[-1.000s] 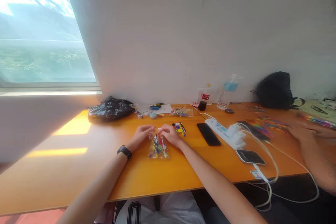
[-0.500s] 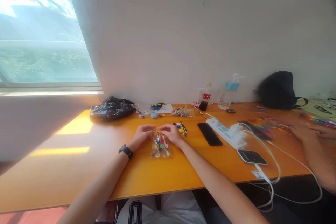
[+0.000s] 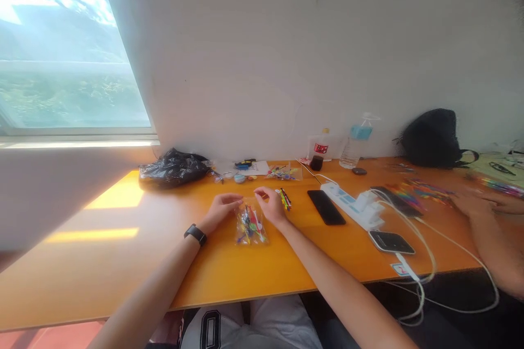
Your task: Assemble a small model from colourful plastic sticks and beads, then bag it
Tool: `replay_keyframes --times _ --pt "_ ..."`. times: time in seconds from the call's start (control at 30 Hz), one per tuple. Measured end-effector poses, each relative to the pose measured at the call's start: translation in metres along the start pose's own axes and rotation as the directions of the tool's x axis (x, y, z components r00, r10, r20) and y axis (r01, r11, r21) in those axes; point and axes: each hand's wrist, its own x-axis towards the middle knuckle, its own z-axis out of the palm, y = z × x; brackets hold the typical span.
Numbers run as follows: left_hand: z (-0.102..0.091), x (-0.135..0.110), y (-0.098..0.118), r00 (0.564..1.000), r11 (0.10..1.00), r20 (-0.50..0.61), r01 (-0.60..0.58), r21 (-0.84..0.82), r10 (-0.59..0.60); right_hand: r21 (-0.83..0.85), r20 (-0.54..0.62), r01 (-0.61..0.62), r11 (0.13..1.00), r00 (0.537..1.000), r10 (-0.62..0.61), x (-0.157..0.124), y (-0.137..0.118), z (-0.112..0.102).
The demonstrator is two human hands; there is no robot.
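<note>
A small clear plastic bag [image 3: 251,233] lies on the table in front of me, with colourful small plastic pieces showing through it. My left hand [image 3: 224,208], below a wrist with a black watch [image 3: 195,234], pinches the bag's upper left edge between thumb and fingers. On the other side, my right hand [image 3: 271,207] has its thumb and fingertips drawn together at the bag's upper right edge; the exact contact there is hard to see. Just right of that hand lies a little pile of loose coloured pieces [image 3: 285,199], partly covered by it.
A black phone [image 3: 326,207], white power strip [image 3: 347,206] and cabled power bank [image 3: 392,241] lie to the right. Behind are a black plastic bag [image 3: 172,168], another bag of pieces [image 3: 283,173] and bottles [image 3: 349,151]. Another person's hands [image 3: 475,204] work at far right.
My right hand has moved slightly right and up, away from my left fingertips, and covers more of the loose pieces. My left hand and the bag stay nearly in place.
</note>
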Motion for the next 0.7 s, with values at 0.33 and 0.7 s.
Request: replay_keyframes --times 0.33,0.7 --pt "0.000 0.001 -0.002 1.000 1.000 0.013 -0.010 0.026 0.010 -0.062 -0.042 -0.052 0.997 0.998 0.049 0.003 0.005 -0.008" --pt "0.001 -0.001 0.003 0.998 0.999 0.044 0.034 0.015 -0.035 -0.125 -0.037 -0.135 0.983 0.991 0.131 0.001 -0.002 -0.013"
